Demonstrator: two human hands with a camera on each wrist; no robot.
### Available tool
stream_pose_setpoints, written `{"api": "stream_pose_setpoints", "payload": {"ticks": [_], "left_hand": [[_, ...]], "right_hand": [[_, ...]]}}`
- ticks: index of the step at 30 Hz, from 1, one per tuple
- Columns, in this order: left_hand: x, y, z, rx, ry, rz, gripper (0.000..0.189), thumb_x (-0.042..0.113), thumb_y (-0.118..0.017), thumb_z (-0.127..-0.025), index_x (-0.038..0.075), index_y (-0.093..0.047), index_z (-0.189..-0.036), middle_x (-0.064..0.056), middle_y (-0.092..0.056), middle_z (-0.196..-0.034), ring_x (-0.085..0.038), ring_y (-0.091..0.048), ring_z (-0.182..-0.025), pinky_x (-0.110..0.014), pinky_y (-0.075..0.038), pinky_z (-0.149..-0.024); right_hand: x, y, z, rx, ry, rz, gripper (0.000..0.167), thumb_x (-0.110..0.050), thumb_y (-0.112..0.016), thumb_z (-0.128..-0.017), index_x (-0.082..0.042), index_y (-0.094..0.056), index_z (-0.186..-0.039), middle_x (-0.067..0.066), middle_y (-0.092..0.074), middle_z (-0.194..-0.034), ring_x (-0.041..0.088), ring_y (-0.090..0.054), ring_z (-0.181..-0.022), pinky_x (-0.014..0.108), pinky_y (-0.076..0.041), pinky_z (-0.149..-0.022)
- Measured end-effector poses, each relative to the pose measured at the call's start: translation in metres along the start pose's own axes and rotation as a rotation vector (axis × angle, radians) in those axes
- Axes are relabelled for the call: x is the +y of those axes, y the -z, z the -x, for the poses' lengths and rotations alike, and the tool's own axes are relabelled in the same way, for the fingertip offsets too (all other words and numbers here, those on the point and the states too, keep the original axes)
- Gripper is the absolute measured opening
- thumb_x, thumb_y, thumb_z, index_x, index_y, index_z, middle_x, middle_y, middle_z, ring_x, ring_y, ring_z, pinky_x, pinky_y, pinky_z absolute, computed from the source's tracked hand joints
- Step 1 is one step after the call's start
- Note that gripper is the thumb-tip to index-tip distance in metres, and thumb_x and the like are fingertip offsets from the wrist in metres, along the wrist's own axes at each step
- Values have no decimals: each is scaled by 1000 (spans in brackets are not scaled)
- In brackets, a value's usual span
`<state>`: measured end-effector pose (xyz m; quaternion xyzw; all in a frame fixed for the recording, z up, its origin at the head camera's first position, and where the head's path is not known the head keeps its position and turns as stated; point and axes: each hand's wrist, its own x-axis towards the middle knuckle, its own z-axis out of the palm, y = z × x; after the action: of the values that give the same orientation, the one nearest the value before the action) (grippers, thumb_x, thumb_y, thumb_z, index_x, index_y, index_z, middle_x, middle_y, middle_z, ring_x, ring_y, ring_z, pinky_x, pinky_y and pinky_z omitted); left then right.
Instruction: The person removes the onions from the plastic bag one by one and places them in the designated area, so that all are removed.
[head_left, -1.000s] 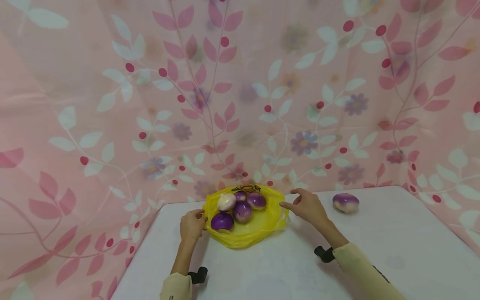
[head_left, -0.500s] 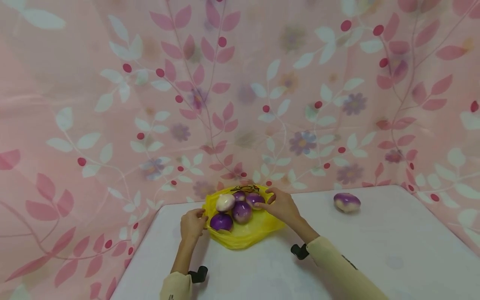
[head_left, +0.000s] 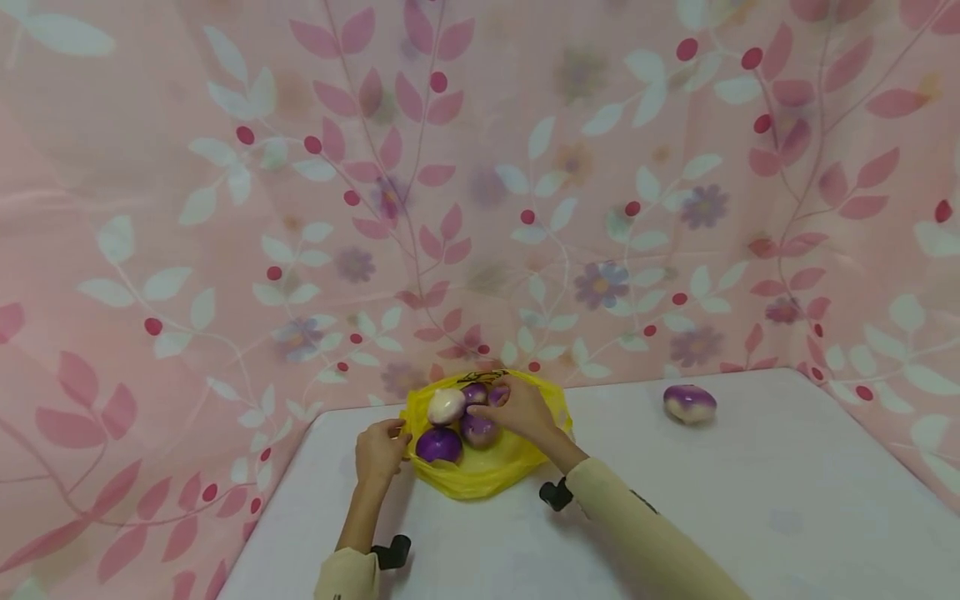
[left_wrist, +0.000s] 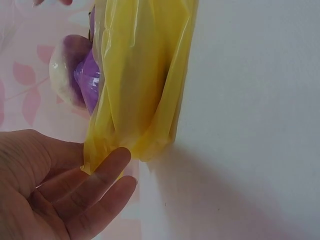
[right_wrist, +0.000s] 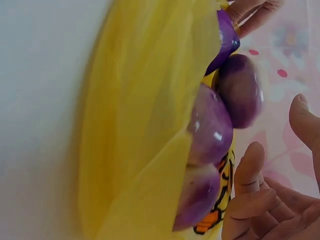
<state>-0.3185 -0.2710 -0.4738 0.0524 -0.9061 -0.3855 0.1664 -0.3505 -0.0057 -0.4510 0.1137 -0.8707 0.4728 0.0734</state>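
Pinches yellow plastic bag with left hand; poises empty, spread right hand just right of glossy round white-purple vegetable

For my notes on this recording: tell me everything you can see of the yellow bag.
The yellow bag looks like thin, crinkled, slightly see-through plastic, with black-and-orange print at its far side. It rests on the white table, its mouth open. Inside are five visible rounded vegetables, purple and whitish. The left hand pinches its left edge between thumb and fingers. The right hand is over its mouth, not gripping it. Its underside is hidden.
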Motion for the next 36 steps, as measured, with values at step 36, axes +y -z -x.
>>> {"api": "stream_pose_setpoints", "payload": {"ticks": [36], "left_hand": [[0, -1, 2, -24, 8, 20, 32, 3, -74, -94, -8, -74, -124, -33, -75, -114, -29, -76, -59, -28, -56, -42]], "right_hand": [[-42, -54, -15, -105, -198, 158, 86, -69, -80, -81, -9, -62, -140, 13, -72, -123, 26, -67, -96, 43, -63, -87]]}}
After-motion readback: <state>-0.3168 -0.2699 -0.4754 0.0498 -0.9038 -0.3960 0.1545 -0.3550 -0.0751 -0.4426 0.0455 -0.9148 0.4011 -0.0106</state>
